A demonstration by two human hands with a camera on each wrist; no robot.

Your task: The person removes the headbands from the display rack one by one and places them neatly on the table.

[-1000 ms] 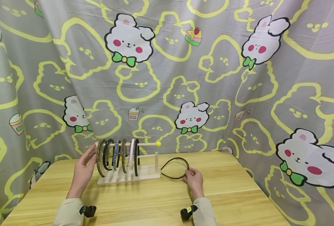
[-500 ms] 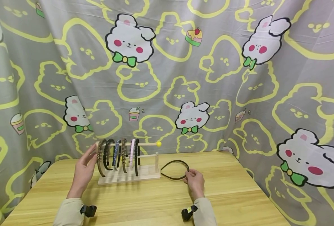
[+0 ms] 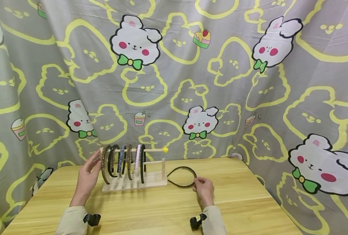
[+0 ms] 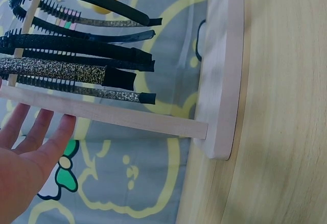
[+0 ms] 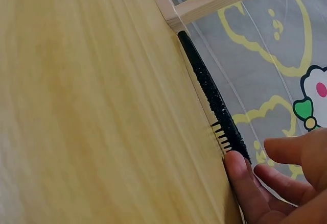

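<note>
A wooden rack [image 3: 154, 179] stands on the table with several headbands [image 3: 126, 161] hanging on its rod. My left hand [image 3: 89, 173] is held flat with straight fingers at the rack's left upright post [image 4: 127, 119], beside the leftmost headband [image 4: 76, 92]. A black toothed headband [image 3: 181, 177] lies flat on the table to the right of the rack. My right hand [image 3: 202, 186] is at its near right end. In the right wrist view the thumb [image 5: 240, 183] touches that headband [image 5: 209, 91], and the other fingers curl loosely just off it.
The wooden table [image 3: 162, 209] ends close behind the rack. A grey rabbit-print curtain [image 3: 174, 81] hangs on all sides. The rack's rod ends in a yellow ball [image 3: 164, 149]. Bare tabletop lies in front of both hands and to the right.
My right hand has lowered the black headband from a tilted, lifted pose until it lies flat on the table, and its fingers have loosened. My left hand has stayed at the rack.
</note>
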